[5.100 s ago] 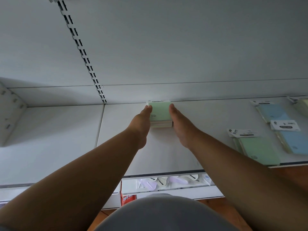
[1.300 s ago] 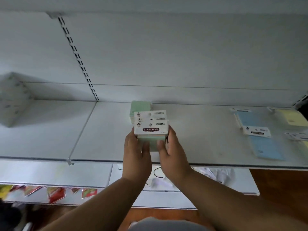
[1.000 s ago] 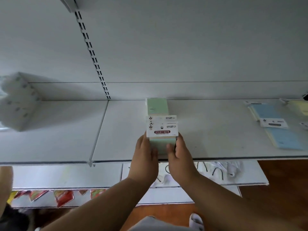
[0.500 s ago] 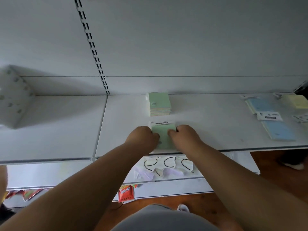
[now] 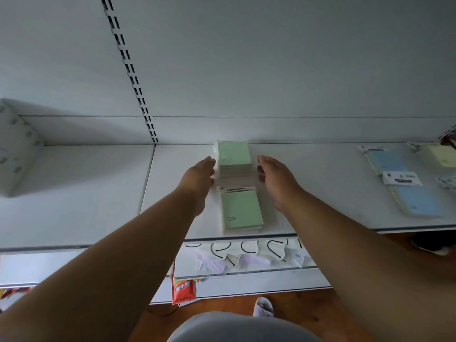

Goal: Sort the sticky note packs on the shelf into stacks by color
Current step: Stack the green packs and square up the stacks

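Green stack: a tall stack of green sticky note packs [image 5: 234,159] stood at the back of the white shelf [image 5: 320,193], against the rear panel.
Second green stack: a lower stack of green packs [image 5: 241,211] lay just in front of it, near the shelf's front edge.
Left hand: the left hand [image 5: 199,175] reached beside the tall stack's left side, fingers straight and together; contact could not be told.
Right hand: the right hand [image 5: 274,177] flanked its right side, fingers relaxed and slightly apart, holding nothing.
Change: half a second earlier both hands pressed on the front stack; they had since let go and moved back to the rear stack.
Other packs: blue packs [image 5: 414,202] and a yellow pack [image 5: 441,155] lay well apart at the right.
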